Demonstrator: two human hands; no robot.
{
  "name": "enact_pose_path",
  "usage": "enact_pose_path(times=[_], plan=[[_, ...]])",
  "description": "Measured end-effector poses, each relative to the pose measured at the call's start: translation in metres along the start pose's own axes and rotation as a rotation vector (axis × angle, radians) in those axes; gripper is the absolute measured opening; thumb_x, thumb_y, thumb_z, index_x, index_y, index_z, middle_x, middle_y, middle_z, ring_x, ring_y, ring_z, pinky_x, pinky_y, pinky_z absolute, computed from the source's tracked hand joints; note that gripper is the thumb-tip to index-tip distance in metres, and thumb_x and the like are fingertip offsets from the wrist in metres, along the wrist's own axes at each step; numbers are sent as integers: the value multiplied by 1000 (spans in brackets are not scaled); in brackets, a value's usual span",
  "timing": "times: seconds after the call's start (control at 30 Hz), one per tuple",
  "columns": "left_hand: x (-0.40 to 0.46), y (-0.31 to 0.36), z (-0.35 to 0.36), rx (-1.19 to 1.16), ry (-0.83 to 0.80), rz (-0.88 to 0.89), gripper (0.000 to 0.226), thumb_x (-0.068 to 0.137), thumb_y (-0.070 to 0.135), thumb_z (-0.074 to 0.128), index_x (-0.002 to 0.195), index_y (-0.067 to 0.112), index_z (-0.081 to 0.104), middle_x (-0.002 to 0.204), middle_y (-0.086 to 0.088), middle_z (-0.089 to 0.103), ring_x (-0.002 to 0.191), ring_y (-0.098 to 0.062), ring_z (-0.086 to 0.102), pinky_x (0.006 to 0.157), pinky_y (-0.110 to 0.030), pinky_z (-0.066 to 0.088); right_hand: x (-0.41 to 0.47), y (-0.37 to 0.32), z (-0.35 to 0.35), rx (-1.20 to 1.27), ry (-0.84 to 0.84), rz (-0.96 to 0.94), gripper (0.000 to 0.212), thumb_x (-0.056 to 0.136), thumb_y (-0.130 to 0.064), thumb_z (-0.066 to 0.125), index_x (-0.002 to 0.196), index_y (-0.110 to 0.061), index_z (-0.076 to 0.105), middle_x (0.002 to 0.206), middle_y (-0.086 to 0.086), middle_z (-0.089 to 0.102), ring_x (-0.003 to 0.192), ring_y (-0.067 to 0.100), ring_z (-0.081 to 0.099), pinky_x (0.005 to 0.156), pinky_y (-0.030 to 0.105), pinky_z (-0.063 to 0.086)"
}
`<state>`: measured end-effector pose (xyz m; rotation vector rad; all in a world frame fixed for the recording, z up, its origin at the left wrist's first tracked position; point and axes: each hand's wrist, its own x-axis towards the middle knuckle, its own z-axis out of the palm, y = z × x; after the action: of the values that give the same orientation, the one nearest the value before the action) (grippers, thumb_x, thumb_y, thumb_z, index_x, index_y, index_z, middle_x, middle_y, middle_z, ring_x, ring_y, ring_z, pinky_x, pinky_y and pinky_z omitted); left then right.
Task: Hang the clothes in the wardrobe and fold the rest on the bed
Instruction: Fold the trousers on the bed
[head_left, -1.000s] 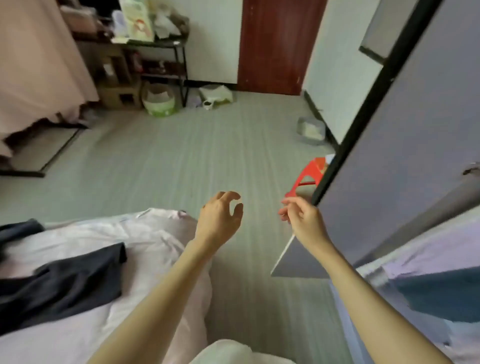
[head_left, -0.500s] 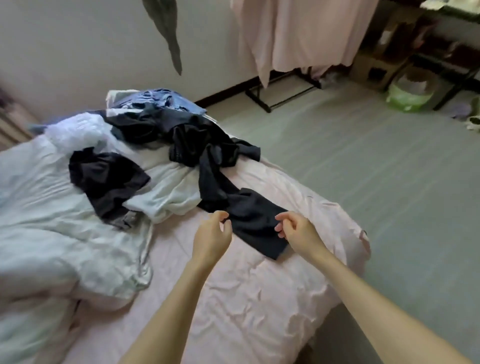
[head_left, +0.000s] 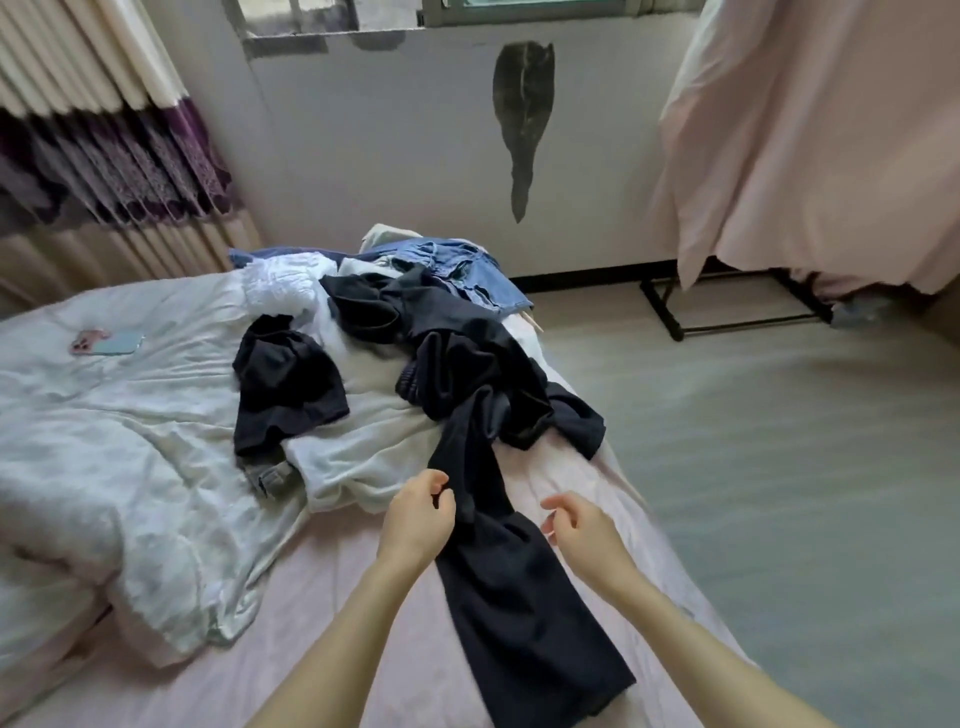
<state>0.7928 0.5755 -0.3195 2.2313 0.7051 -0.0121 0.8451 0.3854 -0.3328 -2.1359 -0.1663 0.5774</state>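
A pile of clothes lies on the pink bed (head_left: 363, 644). A long dark navy garment (head_left: 519, 587) stretches from the pile toward me. Behind it lie a black top (head_left: 285, 384), more dark clothes (head_left: 467, 358), a white garment (head_left: 358, 457) and blue denim (head_left: 467, 270). My left hand (head_left: 415, 519) hovers at the left edge of the navy garment, fingers loosely curled, holding nothing. My right hand (head_left: 582, 525) hovers at its right edge, fingers relaxed and empty. The wardrobe is out of view.
A white duvet (head_left: 104, 441) covers the left of the bed, with a phone (head_left: 106, 343) on it. A pink sheet hangs on a black drying rack (head_left: 727, 312) at the right. Curtains (head_left: 104, 156) hang at the far left. Grey floor (head_left: 779, 467) lies to the right.
My view has swung left from the wardrobe door and floor to the bed. Both hands have stayed empty and now sit on either side of the long navy garment.
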Motion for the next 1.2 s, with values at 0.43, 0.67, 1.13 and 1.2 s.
enact_pose_path(times=[0.43, 0.67, 1.13, 1.2], plan=[[195, -15, 41, -61, 165, -138, 64, 91, 31, 54, 144, 13, 25, 146, -7, 30, 133, -24, 33, 108, -39, 33, 205, 1, 10, -102, -61, -181, 40, 94, -17, 42, 134, -21, 42, 112, -5, 57, 100, 11, 55, 84, 28, 47], [305, -35, 69, -93, 157, -244, 109, 79, 45, 68, 147, 28, -16, 157, -3, -13, 144, -29, -12, 115, -49, 8, 281, 7, 24, -173, -29, -243, 51, 93, -23, 46, 142, -25, 30, 135, -3, 42, 125, 16, 41, 101, 32, 37], [172, -62, 74, -220, 67, 0, 17, 85, 8, 46, 73, -3, 39, 60, -6, 33, 55, -15, 28, 54, -29, 23, 247, -13, 37, 385, -157, 228, 79, 86, -45, 60, 148, -33, 12, 149, 0, 28, 131, 24, 37, 102, 49, 41], [134, -62, 67, -179, 27, 51, 18, 82, 6, 48, 69, 0, 37, 58, -3, 31, 56, -15, 27, 54, -30, 21, 223, -24, 48, 608, -270, 387, 93, 80, -51, 65, 146, -41, 0, 150, -4, 27, 129, 30, 39, 89, 51, 49]])
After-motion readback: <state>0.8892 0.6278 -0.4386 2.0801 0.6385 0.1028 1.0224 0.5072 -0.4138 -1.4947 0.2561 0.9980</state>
